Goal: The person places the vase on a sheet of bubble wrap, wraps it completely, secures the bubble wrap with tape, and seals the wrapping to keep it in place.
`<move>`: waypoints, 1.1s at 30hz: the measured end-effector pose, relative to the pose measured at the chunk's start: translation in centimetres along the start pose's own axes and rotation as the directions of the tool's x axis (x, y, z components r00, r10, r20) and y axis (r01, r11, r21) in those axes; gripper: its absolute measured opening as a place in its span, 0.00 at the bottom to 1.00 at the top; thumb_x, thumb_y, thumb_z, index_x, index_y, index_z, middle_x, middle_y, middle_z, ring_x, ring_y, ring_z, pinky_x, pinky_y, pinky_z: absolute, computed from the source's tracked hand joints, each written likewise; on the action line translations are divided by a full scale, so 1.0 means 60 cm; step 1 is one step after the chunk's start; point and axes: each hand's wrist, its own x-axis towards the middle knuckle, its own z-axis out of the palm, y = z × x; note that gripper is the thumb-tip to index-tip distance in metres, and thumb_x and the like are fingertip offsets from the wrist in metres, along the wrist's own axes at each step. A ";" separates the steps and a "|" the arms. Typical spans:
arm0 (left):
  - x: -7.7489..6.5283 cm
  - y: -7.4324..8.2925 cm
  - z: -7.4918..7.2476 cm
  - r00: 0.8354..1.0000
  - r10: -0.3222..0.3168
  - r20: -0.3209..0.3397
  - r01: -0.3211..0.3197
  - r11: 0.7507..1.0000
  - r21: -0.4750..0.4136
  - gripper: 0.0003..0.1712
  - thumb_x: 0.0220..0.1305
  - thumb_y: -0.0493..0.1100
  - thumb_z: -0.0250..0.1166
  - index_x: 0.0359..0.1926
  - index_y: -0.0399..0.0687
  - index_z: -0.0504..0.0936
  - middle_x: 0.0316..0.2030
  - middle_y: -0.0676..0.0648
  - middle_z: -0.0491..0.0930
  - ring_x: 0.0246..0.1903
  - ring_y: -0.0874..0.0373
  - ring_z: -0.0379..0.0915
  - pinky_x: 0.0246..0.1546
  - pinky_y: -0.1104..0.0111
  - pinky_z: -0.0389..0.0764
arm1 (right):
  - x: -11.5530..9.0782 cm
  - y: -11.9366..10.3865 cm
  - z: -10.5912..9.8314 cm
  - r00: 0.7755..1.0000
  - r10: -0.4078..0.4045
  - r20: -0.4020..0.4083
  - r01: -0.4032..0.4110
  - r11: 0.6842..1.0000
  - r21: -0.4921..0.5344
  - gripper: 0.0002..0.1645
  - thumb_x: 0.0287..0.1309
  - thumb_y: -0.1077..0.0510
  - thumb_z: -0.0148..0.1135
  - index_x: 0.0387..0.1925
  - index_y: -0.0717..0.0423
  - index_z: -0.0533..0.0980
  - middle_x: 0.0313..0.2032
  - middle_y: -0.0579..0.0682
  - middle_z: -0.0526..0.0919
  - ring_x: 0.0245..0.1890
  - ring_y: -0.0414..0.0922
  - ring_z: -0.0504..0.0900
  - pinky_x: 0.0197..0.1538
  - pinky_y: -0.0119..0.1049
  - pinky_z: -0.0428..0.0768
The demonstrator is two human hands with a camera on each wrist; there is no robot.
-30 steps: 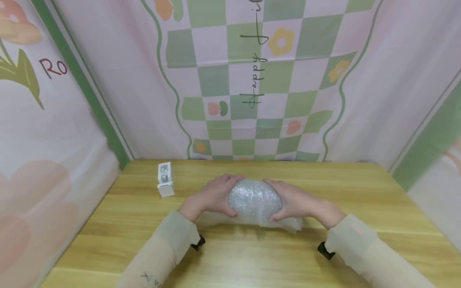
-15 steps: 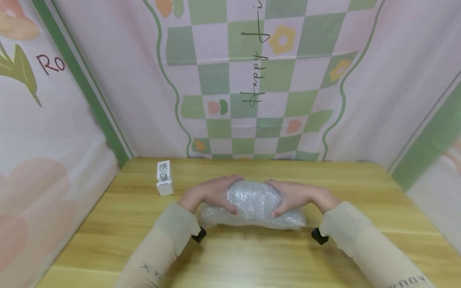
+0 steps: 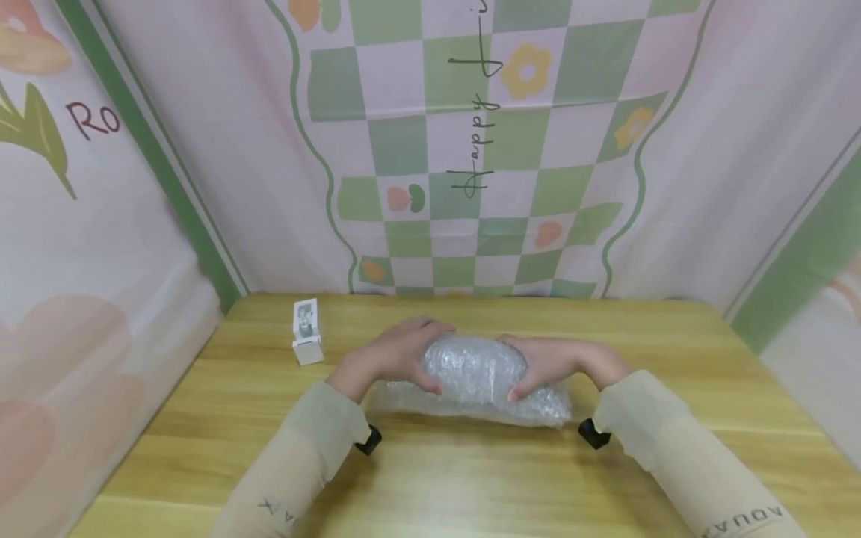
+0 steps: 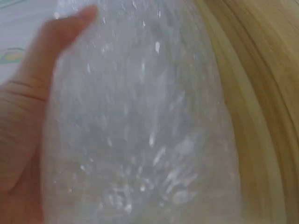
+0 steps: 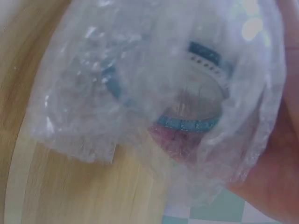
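Note:
A bubble-wrapped bundle (image 3: 474, 373) lies crosswise near the middle of the wooden table, with its loose wrap reaching out to both sides. My left hand (image 3: 400, 359) grips its left end, thumb in front and fingers over the back. At the other end my right hand (image 3: 554, 362) holds it the same way. The left wrist view is filled by the crinkled bubble wrap (image 4: 140, 107), with the thumb along its edge. Through the wrap in the right wrist view shows a round rim with a blue-green band (image 5: 187, 123); the rest of what is inside is hidden.
A small white box (image 3: 308, 332) with a picture or window on its face stands at the table's back left. Behind the wooden table (image 3: 471, 478) hangs a green checked curtain (image 3: 457, 149), and printed cloth covers both sides.
The bundle's right part of wrap has spread slightly outward and up. My right wrist has shifted a little inward, and both hands keep their hold on the bundle.

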 end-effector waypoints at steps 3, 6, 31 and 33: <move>-0.011 0.005 -0.003 0.999 0.030 -0.016 -0.029 0.997 0.072 0.56 0.43 0.66 0.68 0.71 0.57 0.53 0.66 0.51 0.59 0.64 0.53 0.53 0.62 0.53 0.58 | 0.002 -0.001 0.000 1.000 -0.002 -0.002 0.002 1.000 0.013 0.66 0.40 0.38 0.71 0.69 0.64 0.46 0.65 0.65 0.57 0.63 0.60 0.57 0.62 0.58 0.57; -0.019 0.012 -0.003 0.998 0.055 0.005 -0.055 0.993 0.108 0.54 0.50 0.64 0.65 0.72 0.61 0.47 0.68 0.48 0.56 0.65 0.50 0.51 0.62 0.50 0.55 | 0.001 0.001 0.001 1.000 -0.019 -0.013 0.020 0.999 0.029 0.64 0.40 0.39 0.72 0.69 0.62 0.48 0.62 0.62 0.61 0.61 0.58 0.61 0.60 0.58 0.61; -0.031 0.028 0.028 0.996 0.035 -0.088 -0.017 0.981 0.193 0.71 0.30 0.59 0.78 0.72 0.65 0.43 0.68 0.42 0.53 0.66 0.47 0.49 0.60 0.49 0.58 | -0.020 -0.018 0.056 0.936 -0.157 -0.315 0.104 0.978 -0.179 0.68 0.33 0.44 0.75 0.70 0.61 0.47 0.65 0.59 0.61 0.61 0.54 0.64 0.60 0.51 0.65; -0.030 0.028 0.028 0.995 0.033 -0.099 -0.012 0.979 0.205 0.71 0.31 0.59 0.78 0.72 0.61 0.43 0.67 0.42 0.54 0.65 0.48 0.51 0.60 0.50 0.60 | -0.020 -0.017 0.057 0.933 -0.161 -0.321 0.102 0.976 -0.192 0.70 0.32 0.41 0.76 0.70 0.61 0.47 0.65 0.60 0.60 0.61 0.56 0.63 0.61 0.52 0.64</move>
